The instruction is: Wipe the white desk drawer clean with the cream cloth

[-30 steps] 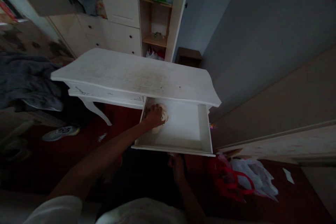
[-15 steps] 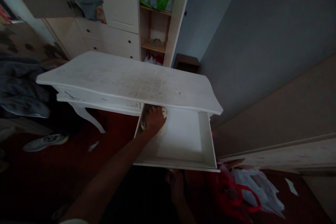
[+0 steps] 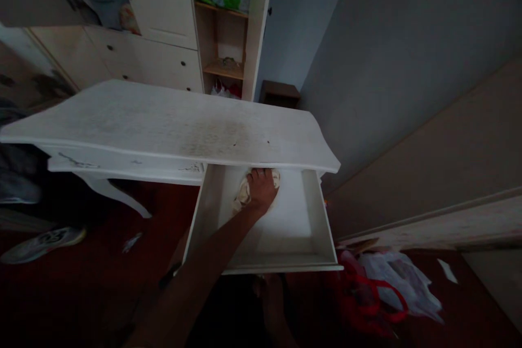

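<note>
**A hand on a cloth in the open drawer**

The fingers of the left hand are bent and close together. They press down on a pale cloth. The cloth is crumpled up, and part of it sticks out to the left of the hand and a little past the fingertips. It lies on the bottom of the drawer, far at the back, just under the edge of the tabletop.

The cloth looks soft and light. It should bend and squash any way you push it, and it will not break. It may slide on the smooth white drawer bottom. I think the best spot to hold it is the thick bunched part in the middle, so no loose end drags.

The drawer is pulled far out and is white inside. I see nothing else in it. The arm goes in over the front of the drawer.

The right hand is low, just under the drawer front. It is very dark there, so I cannot tell if its fingers are apart or closed.

The tabletop is white, with grey smudges. On the dark red floor lie red and white bags on the right and a shoe on the left. A cupboard with shelves stands behind.
</note>
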Demonstrator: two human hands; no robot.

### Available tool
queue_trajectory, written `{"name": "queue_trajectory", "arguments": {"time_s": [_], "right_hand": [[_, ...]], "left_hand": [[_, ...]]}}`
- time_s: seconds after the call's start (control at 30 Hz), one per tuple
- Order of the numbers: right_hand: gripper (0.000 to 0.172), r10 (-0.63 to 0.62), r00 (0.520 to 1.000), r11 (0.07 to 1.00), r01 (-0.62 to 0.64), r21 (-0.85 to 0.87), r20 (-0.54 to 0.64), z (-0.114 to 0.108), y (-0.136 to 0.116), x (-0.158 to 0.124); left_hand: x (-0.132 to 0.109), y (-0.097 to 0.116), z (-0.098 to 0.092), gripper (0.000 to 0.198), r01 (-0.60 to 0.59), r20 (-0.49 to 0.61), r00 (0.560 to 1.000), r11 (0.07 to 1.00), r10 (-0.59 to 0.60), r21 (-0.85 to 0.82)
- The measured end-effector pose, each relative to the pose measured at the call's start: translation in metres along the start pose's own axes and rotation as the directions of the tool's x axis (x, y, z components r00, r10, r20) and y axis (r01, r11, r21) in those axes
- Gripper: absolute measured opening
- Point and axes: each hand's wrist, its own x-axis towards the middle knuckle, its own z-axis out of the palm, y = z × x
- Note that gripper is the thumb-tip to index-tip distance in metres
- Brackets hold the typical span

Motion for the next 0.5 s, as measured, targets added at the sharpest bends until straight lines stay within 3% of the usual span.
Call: {"name": "queue_trajectory", "arguments": {"time_s": [0.27, 0.37, 0.5], "right_hand": [[0.057, -0.036, 0.999, 0.993, 0.036, 0.113, -0.002, 0.005, 0.006, -0.001], [0.055, -0.032, 0.999, 0.991, 0.036, 0.131, -0.033, 0.007, 0.006, -0.001], [0.050, -0.025, 0.999, 0.984, 0.030, 0.177, -0.032, 0.011, -0.001, -0.002]], "left_hand": [[0.007, 0.080, 0.027, 0.046, -0.197, 0.037, 0.979, 0.974, 0.202, -0.111], [0.010, 0.088, 0.030, 0.044, -0.241, 0.048, 0.967, 0.960, 0.250, -0.146], [0.013, 0.079, 0.027, 0.050, -0.314, 0.071, 0.942, 0.935, 0.329, -0.163]]}}
